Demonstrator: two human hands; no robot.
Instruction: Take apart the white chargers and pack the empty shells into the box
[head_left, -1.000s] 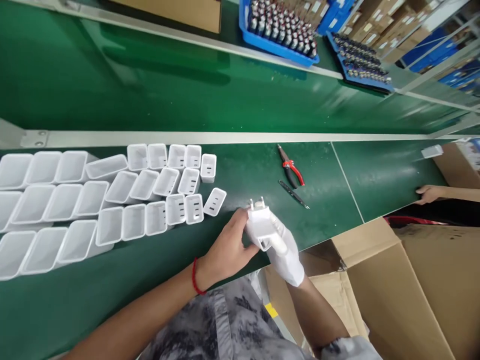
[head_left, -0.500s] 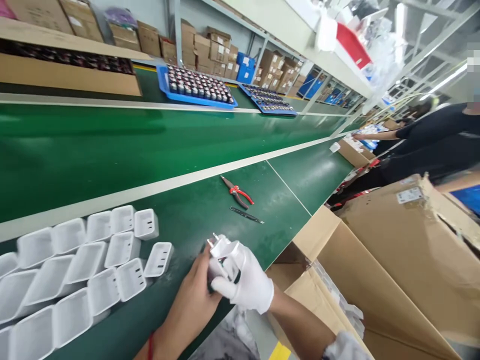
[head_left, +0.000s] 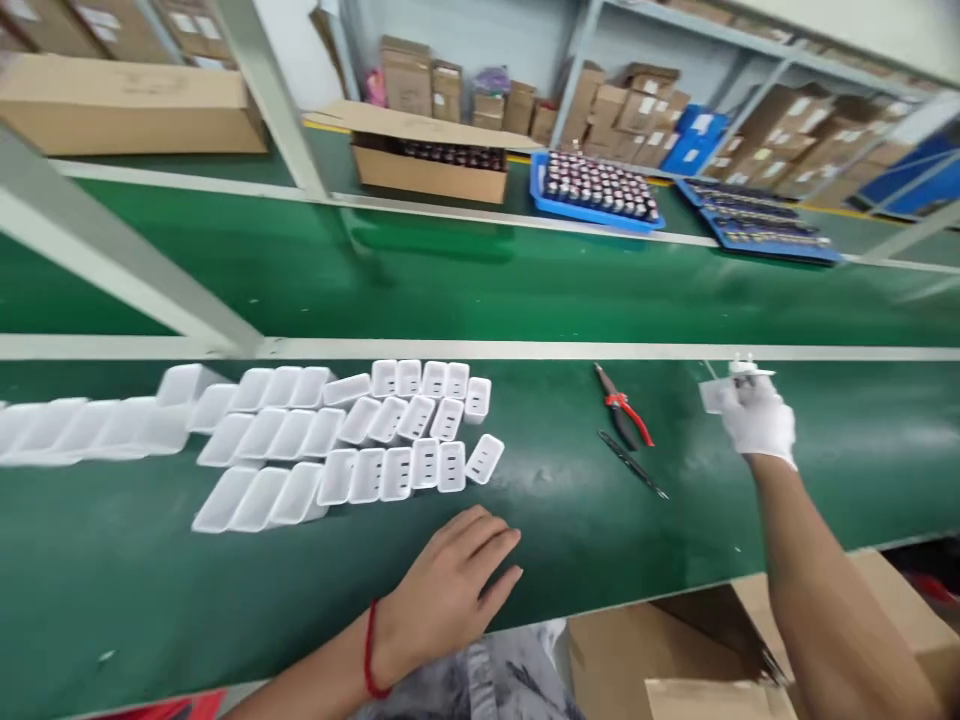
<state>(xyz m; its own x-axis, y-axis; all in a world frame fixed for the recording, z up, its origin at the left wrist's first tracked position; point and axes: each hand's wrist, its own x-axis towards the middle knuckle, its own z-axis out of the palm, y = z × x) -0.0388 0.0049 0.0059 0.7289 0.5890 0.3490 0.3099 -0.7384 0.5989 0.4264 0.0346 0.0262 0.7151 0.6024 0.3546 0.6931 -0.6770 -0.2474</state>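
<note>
Shiny green workbench [head_left: 585, 560], bare left hand [head_left: 450, 580] sits palm-down, fingers loosely spread near open white plastic cases [head_left: 358, 420], white-gloved right hand [head_left: 761, 418] pinches a white two-pronged plastic plug [head_left: 742, 368]

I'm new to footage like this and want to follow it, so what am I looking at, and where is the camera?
There is no machine here: a person works with two hands, and every picture comes from one camera worn on that person's head, looking forward and down. The left hand is bare and lies palm down, holding nothing visible, by the near side of a green bench. The right hand, in a white glove, reaches out and holds a white plug with metal pins. On the bench are rows of white cases, pliers and tweezers. Farther back is a blue tray of small parts.
</note>
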